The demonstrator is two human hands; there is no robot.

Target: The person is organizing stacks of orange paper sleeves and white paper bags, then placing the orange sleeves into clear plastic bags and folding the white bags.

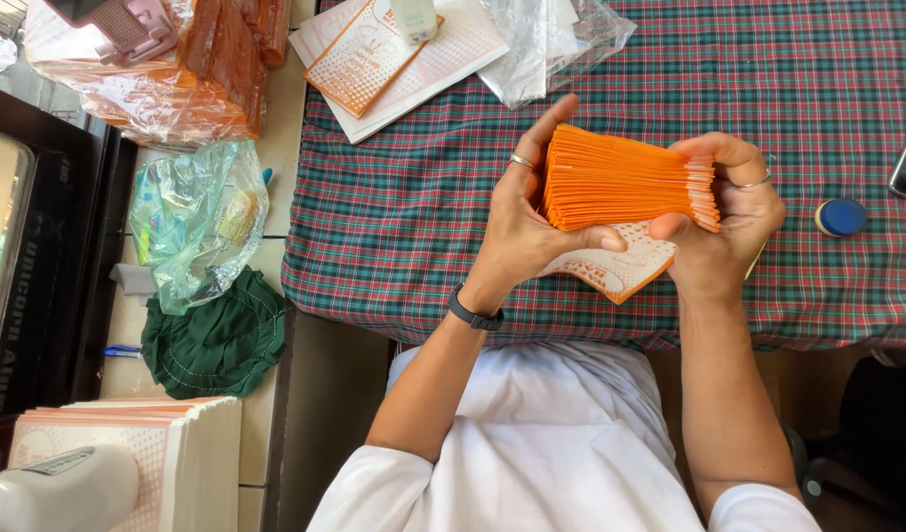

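Head view, only one to go on. Left hand [527, 212] clamped on one end of a thick stack of orange envelopes [625, 177], thumb across the front, fingers up behind. Right hand [729, 212] wrapped round the other end, fingers curled over the top edge. Stack held in the air just above the checked cloth [817, 89] covering the surface, nothing underneath supporting it. One loose envelope [615, 266], white with an orange dotted print, pinched below the stack between the palms, one corner poking down.

Risks, as a guess:
- Fanned edges on the right side, so not squared up. Any easing of the squeeze and probably a slide from the middle, whole lot spilling over the cloth or off the near edge into the lap.
- That single printed envelope looks the least secure, held by barely anything. Likely first to drop.
- Small blue lid [841, 217] sitting near the right hand, easy to knock and send rolling off the edge.
- Clear plastic bag [561, 44] and a pile of printed envelopes [394, 59] further back, well apart, so no real trouble there.
- Green cloth [216, 340] and a plastic bag of bits [199, 217] over on the side ledge, also out of harm's way.
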